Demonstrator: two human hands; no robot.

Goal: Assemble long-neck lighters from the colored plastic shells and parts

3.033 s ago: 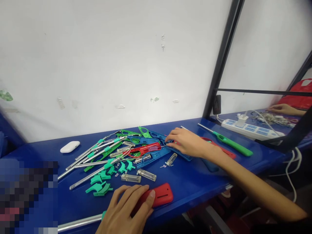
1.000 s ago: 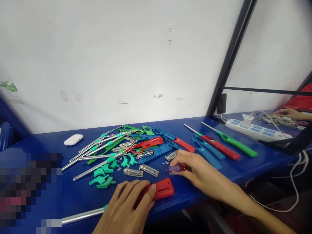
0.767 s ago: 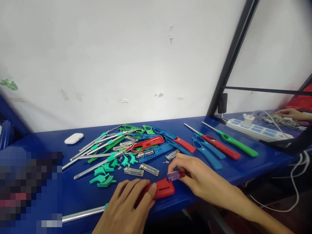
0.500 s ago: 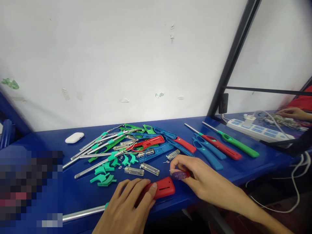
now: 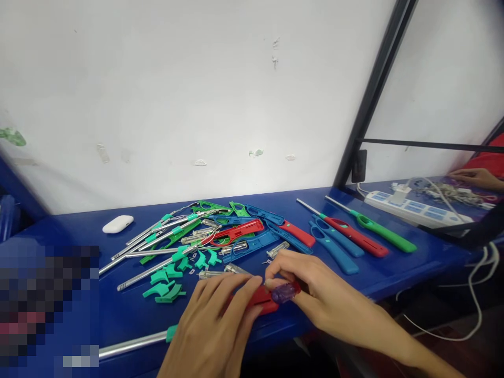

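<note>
My left hand (image 5: 216, 320) is wrapped round a red lighter handle (image 5: 264, 299) near the front edge of the blue table (image 5: 129, 315). From under this hand a metal tube (image 5: 134, 345) with a teal collar sticks out to the left. My right hand (image 5: 311, 289) grips a small purple tool handle (image 5: 282, 293) at the right end of the red handle; its tip is hidden. Just behind my hands lie clear fuel cartridges (image 5: 236, 269). Teal triggers (image 5: 170, 294) are to the left of them.
Metal tubes (image 5: 149, 270) and blue, green and red shell halves (image 5: 252, 244) form a pile behind. A red lighter (image 5: 356, 238), a green one (image 5: 388, 233) and blue handles lie right. Also there: a white case (image 5: 118, 224), a power strip (image 5: 417, 210) and another person's hand (image 5: 476, 178).
My right hand has moved slightly left, bringing the purple handle over the red handle's right end. My left hand has shifted a little right and its fingers cover more of the red handle.
</note>
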